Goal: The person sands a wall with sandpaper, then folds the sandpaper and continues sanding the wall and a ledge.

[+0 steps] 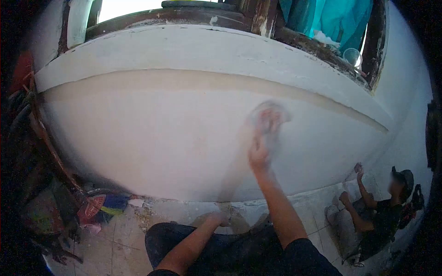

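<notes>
My right hand (262, 140) is raised against the white wall (152, 138) below a window sill and is blurred by motion. It grips a pale, whitish pad or sheet (271, 112) pressed flat on the wall; what the pad is made of I cannot tell. My left hand (221, 217) rests low near my knee by the foot of the wall, its fingers mostly hidden. My dark trousers fill the bottom middle.
A second person (382, 211) in a dark cap crouches at the right, one hand on the wall. Cloth and clutter (99, 204) lie on the tiled floor at the left. A clear cup (352, 57) stands on the sill beside turquoise fabric (331, 18).
</notes>
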`<state>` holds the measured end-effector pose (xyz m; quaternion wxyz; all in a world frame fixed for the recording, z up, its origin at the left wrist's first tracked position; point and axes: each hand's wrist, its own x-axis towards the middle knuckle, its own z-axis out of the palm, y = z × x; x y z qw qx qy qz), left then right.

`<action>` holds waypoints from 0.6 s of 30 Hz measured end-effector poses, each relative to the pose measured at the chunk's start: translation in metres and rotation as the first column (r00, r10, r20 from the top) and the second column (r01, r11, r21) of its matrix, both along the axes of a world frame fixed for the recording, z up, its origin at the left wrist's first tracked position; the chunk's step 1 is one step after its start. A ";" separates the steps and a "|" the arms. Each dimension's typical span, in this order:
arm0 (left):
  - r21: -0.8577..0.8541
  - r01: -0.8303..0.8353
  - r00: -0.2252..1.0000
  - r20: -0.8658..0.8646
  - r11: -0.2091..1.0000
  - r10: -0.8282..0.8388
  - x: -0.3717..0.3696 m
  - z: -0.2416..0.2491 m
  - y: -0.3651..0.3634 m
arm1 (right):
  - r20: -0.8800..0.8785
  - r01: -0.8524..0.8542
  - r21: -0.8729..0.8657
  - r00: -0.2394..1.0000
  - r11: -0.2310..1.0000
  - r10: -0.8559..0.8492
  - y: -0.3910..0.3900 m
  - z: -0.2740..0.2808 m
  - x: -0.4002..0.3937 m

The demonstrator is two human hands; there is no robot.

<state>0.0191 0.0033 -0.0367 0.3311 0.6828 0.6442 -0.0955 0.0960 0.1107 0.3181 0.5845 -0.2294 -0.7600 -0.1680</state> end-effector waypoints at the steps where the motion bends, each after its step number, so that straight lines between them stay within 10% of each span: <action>1: -0.023 0.002 1.000 0.002 1.000 -0.002 -0.001 0.028 -0.007 | -0.003 -0.003 -0.010 1.000 1.000 0.003 -0.005 -0.018 -0.004; 4: -0.091 -0.011 1.000 -0.030 0.996 0.009 0.001 0.117 -0.026 | 0.296 -0.074 -0.070 0.951 0.995 0.091 -0.014 -0.080 0.000; 7: 0.139 0.043 0.998 0.045 0.989 -0.050 -0.005 -0.046 0.006 | 0.112 0.008 -0.228 0.994 0.974 0.018 -0.005 -0.111 0.030; 10: 0.116 -0.071 0.951 0.307 0.991 0.033 -0.022 0.024 -0.026 | -0.107 -0.001 -0.186 0.994 0.982 -0.019 0.016 -0.072 0.050; 13: 0.045 0.114 0.993 0.030 0.992 -0.115 0.003 -0.029 0.015 | -0.067 0.070 -0.188 0.994 0.980 -0.084 0.004 -0.022 0.041; 18: 0.058 0.150 0.989 0.008 0.987 -0.151 0.000 -0.077 0.018 | 0.112 0.057 -0.191 0.993 0.980 -0.036 -0.013 -0.103 0.032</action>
